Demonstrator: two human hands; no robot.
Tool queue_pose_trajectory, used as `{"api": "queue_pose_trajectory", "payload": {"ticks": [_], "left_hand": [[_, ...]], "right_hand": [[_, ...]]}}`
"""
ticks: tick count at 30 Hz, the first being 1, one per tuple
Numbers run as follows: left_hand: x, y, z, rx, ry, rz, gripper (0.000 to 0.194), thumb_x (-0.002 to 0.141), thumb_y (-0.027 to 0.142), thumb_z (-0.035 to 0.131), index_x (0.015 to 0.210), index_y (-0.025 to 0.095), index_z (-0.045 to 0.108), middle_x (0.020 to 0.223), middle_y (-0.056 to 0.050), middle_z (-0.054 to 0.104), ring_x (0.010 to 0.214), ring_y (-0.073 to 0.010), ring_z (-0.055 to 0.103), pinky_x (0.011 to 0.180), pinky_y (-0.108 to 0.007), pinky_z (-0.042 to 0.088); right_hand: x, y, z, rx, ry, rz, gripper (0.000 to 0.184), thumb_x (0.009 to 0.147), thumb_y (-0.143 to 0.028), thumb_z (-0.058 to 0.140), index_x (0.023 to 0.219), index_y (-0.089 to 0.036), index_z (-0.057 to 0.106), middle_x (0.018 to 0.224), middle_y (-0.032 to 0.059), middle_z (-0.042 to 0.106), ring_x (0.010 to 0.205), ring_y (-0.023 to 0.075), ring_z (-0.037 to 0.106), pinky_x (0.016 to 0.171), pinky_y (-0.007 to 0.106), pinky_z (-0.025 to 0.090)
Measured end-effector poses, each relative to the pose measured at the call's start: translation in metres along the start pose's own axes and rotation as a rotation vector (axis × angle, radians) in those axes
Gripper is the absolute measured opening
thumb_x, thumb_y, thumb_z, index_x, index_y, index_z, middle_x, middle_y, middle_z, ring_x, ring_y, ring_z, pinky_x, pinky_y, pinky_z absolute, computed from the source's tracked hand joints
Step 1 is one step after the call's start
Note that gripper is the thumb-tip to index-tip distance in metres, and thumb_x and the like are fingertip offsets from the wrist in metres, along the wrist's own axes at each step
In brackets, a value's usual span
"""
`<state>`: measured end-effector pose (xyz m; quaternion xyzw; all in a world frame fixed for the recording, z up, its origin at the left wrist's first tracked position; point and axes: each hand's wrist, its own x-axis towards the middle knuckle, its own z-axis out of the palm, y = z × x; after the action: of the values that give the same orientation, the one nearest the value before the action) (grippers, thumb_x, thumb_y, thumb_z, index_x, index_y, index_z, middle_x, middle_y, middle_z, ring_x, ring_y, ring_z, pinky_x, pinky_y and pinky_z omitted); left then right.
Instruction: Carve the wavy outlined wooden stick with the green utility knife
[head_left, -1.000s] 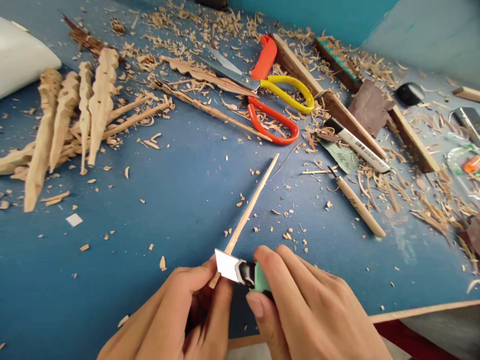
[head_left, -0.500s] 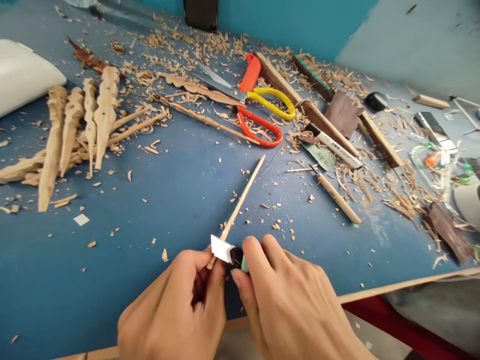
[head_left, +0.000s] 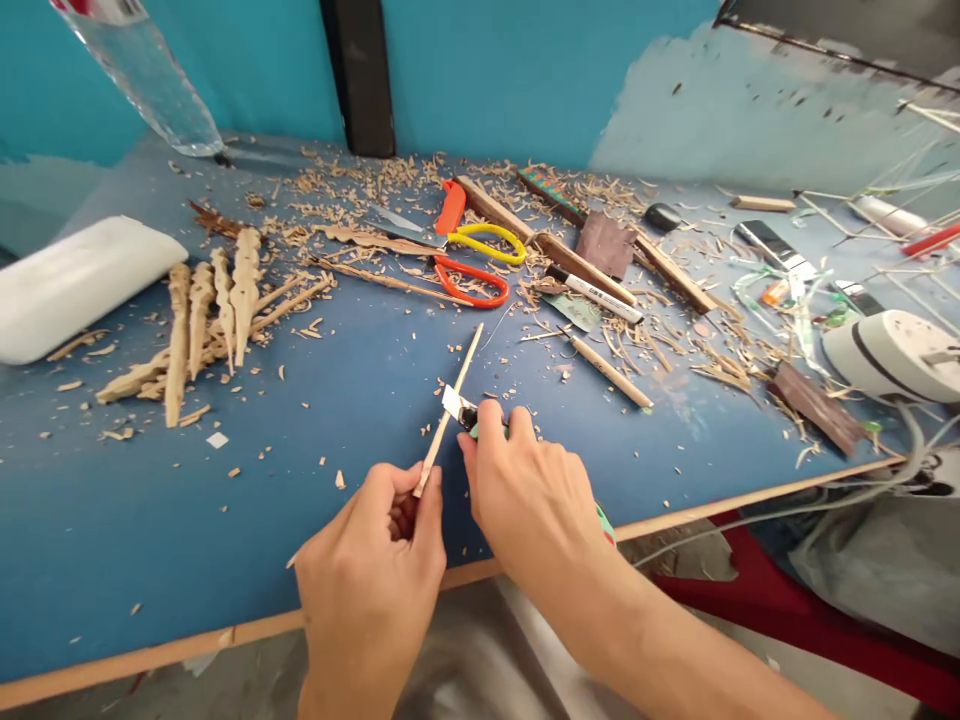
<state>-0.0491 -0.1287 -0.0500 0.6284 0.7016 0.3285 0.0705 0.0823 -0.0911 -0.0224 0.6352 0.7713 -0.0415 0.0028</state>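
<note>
Clock directions are being read from the slim wooden stick (head_left: 440, 433), twelve being the far side of the counter (head_left: 150, 540). The stick is being held above or on the near part of the counter, pointing toward one o'clock; whether its far tip is touching the surface cannot be told. Its near end is being pinched between thumb and forefinger by the left hand (head_left: 371, 560), at seven o'clock. A cutter (head_left: 468, 415) is being gripped by the right hand (head_left: 529, 485), at four o'clock, its pale blade (head_left: 451, 401) being laid across the stick near mid-length. Depth of cut cannot be made out. Carved sticks (head_left: 244, 280) are lying at ten o'clock, scissors (head_left: 439, 240) at twelve, a marker (head_left: 600, 295) at two. A white cylinder (head_left: 870, 360) is standing at three. Shavings (head_left: 390, 175) are being seen thickest around twelve.
</note>
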Motion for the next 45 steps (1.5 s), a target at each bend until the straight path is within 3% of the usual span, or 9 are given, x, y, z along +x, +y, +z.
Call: {"api": "queue_pose_trajectory", "payload": {"ticks": [5,10,16,22,26,31,36,40,45], "left_hand": [[0.001,0.000,0.000,-0.062,0.011,-0.098,0.015,0.102,0.031,0.075,0.089,0.025,0.069,0.063,0.007,0.071,0.051,-0.0137,0.068,0.058,-0.027,0.045],[0.001,0.002,-0.010,-0.209,0.015,-0.183,0.011,0.106,0.035,0.071,0.098,0.026,0.071,0.075,0.006,0.075,0.062,-0.0112,0.071,0.067,-0.022,0.054],[0.023,0.010,-0.028,-0.903,0.097,-0.352,0.017,0.104,0.040,0.079,0.097,0.024,0.074,0.093,0.001,0.073,0.090,-0.0147,0.071,0.079,-0.019,0.059],[0.060,0.041,-0.022,-1.359,-0.305,-0.528,0.029,0.115,0.060,0.052,0.107,0.031,0.051,0.078,0.009,0.057,0.045,-0.0085,0.053,0.041,-0.019,0.047],[0.071,0.060,-0.024,-1.425,-0.498,-0.612,0.034,0.112,0.057,0.059,0.100,0.028,0.047,0.082,0.008,0.049,0.054,-0.0039,0.037,0.046,-0.009,0.031],[0.101,0.085,-0.038,-1.313,-0.659,-0.453,0.025,0.112,0.048,0.057,0.101,0.026,0.058,0.078,0.006,0.046,0.057,-0.0056,0.034,0.047,-0.008,0.033],[0.137,0.101,-0.054,-1.157,-0.594,-0.213,0.031,0.111,0.062,0.057,0.115,0.031,0.064,0.076,0.006,0.050,0.053,-0.0044,0.032,0.046,-0.008,0.029],[0.161,0.104,-0.063,-1.188,-0.496,-0.195,0.024,0.105,0.053,0.068,0.109,0.030,0.061,0.078,0.004,0.054,0.057,-0.0062,0.038,0.048,-0.008,0.031],[0.177,0.102,-0.061,-1.227,-0.532,-0.152,0.035,0.105,0.060,0.065,0.124,0.034,0.052,0.069,0.008,0.042,0.055,-0.0095,0.031,0.046,-0.013,0.029]], "right_hand": [[0.008,0.019,-0.012,0.166,-0.007,-0.038,0.022,0.120,-0.034,0.036,0.108,-0.025,0.052,0.092,0.0030,0.069,0.062,0.0221,0.071,0.050,0.032,0.028],[0.004,0.066,-0.027,0.836,-0.027,-0.088,0.034,0.121,-0.054,0.037,0.117,-0.027,0.058,0.072,-0.0067,0.055,0.060,0.0146,0.056,0.057,0.025,0.043],[0.005,0.130,-0.028,1.169,0.006,-0.012,0.029,0.114,-0.056,0.056,0.122,-0.030,0.066,0.075,-0.0021,0.059,0.054,0.0137,0.049,0.044,0.023,0.041],[0.017,0.121,-0.036,1.346,-0.078,-0.132,0.028,0.110,-0.056,0.063,0.115,-0.031,0.074,0.086,0.0012,0.067,0.060,0.0124,0.056,0.049,0.021,0.048],[0.041,0.107,-0.052,1.434,-0.123,-0.205,0.041,0.108,-0.069,0.062,0.112,-0.029,0.071,0.084,-0.0016,0.059,0.058,0.0112,0.049,0.048,0.023,0.043],[0.091,0.109,-0.092,1.389,0.016,-0.374,0.036,0.100,-0.062,0.079,0.105,-0.028,0.070,0.079,-0.0057,0.053,0.056,0.0091,0.043,0.049,0.026,0.035],[0.113,0.103,-0.137,1.276,0.176,-0.500,0.029,0.100,-0.055,0.081,0.097,-0.027,0.071,0.072,-0.0058,0.055,0.054,0.0103,0.042,0.047,0.026,0.034],[0.128,0.101,-0.143,1.225,0.492,-0.562,0.027,0.111,-0.046,0.065,0.093,-0.026,0.064,0.070,-0.0058,0.048,0.055,0.0112,0.042,0.048,0.028,0.034],[0.150,0.109,-0.132,0.617,0.795,-0.667,0.022,0.101,-0.018,0.066,0.087,-0.026,0.052,0.063,-0.0100,0.045,0.053,0.0101,0.033,0.050,0.026,0.030]]}}
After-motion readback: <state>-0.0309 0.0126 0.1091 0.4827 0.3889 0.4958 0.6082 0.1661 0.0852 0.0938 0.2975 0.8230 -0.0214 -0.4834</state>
